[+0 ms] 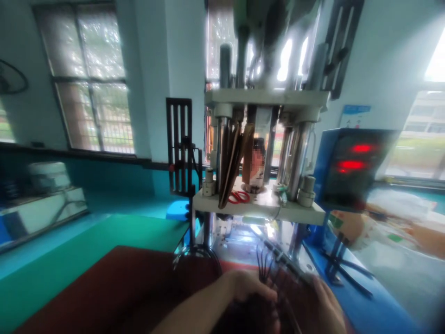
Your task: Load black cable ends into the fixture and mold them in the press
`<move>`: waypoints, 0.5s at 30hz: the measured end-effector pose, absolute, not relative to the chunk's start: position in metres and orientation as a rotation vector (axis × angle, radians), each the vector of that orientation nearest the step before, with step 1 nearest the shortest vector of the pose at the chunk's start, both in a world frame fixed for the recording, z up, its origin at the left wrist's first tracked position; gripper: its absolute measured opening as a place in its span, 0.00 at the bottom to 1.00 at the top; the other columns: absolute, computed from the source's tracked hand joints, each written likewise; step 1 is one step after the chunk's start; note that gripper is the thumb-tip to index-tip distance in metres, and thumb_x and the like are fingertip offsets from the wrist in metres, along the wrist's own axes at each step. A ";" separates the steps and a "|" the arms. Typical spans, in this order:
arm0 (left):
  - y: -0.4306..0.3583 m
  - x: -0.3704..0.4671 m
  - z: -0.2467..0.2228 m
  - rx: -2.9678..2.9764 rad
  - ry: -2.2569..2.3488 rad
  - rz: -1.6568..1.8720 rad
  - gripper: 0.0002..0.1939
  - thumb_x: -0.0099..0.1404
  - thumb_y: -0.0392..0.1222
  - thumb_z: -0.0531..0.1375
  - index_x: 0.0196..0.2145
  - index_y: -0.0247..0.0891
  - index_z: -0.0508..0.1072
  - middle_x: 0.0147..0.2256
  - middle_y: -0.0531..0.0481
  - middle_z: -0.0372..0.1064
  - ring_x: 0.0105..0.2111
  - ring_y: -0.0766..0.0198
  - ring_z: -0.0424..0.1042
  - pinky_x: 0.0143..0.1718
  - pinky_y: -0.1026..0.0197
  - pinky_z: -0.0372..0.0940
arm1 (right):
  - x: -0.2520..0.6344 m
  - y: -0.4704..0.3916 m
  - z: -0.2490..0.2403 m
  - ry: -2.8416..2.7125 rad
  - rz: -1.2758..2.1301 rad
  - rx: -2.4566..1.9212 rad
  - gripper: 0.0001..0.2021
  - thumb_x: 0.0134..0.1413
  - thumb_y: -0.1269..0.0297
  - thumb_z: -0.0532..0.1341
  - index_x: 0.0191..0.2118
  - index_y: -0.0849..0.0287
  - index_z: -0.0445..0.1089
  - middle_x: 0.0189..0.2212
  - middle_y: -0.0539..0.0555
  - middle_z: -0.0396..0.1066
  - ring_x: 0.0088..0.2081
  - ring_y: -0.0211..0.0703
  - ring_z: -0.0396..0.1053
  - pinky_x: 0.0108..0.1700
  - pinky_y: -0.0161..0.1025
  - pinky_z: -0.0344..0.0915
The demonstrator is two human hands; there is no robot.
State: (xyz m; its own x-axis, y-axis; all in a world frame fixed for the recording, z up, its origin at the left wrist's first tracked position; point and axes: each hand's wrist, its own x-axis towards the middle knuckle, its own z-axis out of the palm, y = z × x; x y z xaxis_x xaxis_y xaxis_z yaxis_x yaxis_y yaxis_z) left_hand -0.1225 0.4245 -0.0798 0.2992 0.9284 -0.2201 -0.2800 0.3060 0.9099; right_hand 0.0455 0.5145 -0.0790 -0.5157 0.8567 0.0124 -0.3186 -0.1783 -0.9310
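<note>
Low in the view, my left hand [248, 287] is closed around a bunch of thin dark wires [263, 266], whose ends fan upward. My right hand [327, 299] is closed at the near end of a long dark bar-like piece with a metallic sheen [288, 264]. This piece slants up and left toward the lit lower bay of the press [239, 241]. Blur and shadow hide most fingertips, and the exact kind of the bar cannot be made out.
Above stands a pale press frame [267, 97] with steel columns. Red-handled scissors [239, 197] lie on its plate [302, 211]. A blue control box [358, 167] with red digits is at right, near plastic bags [399, 213]. A green table [114, 241] and a dark red surface [104, 283] extend left.
</note>
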 end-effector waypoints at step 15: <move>0.377 -0.075 -0.080 1.068 1.409 0.491 0.08 0.54 0.41 0.62 0.29 0.34 0.69 0.17 0.56 0.57 0.14 0.73 0.54 0.13 0.70 0.53 | 0.138 0.550 -0.081 -0.937 1.591 -1.042 0.17 0.38 0.54 0.61 0.36 0.56 0.66 0.21 0.52 0.70 0.26 0.52 0.72 0.23 0.44 0.70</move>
State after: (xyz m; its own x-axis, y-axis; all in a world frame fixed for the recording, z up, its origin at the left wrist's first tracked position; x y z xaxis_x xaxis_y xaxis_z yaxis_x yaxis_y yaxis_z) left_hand -0.0747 0.3766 -0.0796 0.1660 0.8220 -0.5448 0.3051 0.4825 0.8210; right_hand 0.1377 0.5502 -0.0805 -0.1542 0.9707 -0.1842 -0.3095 -0.2245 -0.9240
